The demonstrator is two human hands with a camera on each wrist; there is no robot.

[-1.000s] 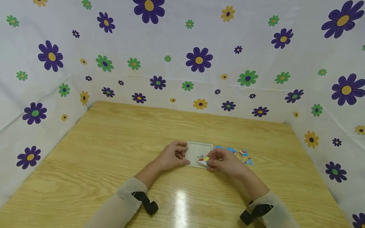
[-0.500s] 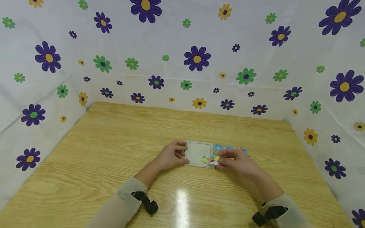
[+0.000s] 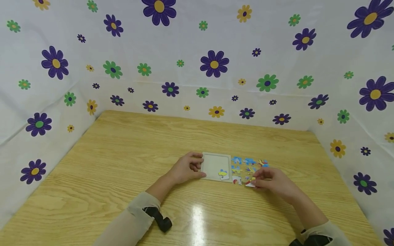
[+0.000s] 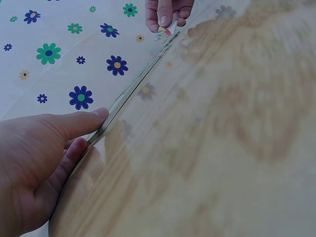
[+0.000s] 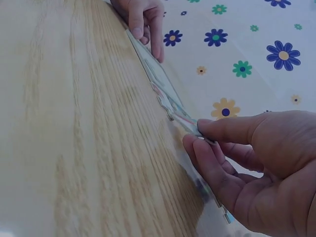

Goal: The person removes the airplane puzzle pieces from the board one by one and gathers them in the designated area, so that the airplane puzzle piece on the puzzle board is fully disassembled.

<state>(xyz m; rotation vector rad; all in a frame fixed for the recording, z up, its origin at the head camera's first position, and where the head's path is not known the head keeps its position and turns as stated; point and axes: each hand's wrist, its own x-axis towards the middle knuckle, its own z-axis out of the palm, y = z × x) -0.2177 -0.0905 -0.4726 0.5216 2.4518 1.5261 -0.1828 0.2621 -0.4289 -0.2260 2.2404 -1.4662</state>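
A shallow square puzzle tray [image 3: 212, 164] lies on the table, with one yellow, blue and white jigsaw piece [image 3: 223, 174] in its lower right corner. My left hand [image 3: 188, 166] holds the tray by its left side, thumb at the near corner and fingers along the far part. In the left wrist view that thumb lies along the tray's edge [image 4: 123, 96]. To the right of the tray, my right hand [image 3: 274, 181] pinches a red, yellow and white jigsaw piece [image 3: 250, 184] between thumb and fingertips, low over the table beside other pieces. The right wrist view shows this pinch edge-on.
Several loose jigsaw pieces [image 3: 236, 169] lie in rows right of the tray, one with a red spot [image 3: 236, 180] nearest its corner. The wooden table [image 3: 123, 147] is bordered by a white flowered cloth [image 3: 184, 44] at the back and sides.
My right hand has moved right, from over the tray to the loose pieces, carrying the pinched jigsaw piece. The piece in the tray's corner is now uncovered. My left hand stays put.
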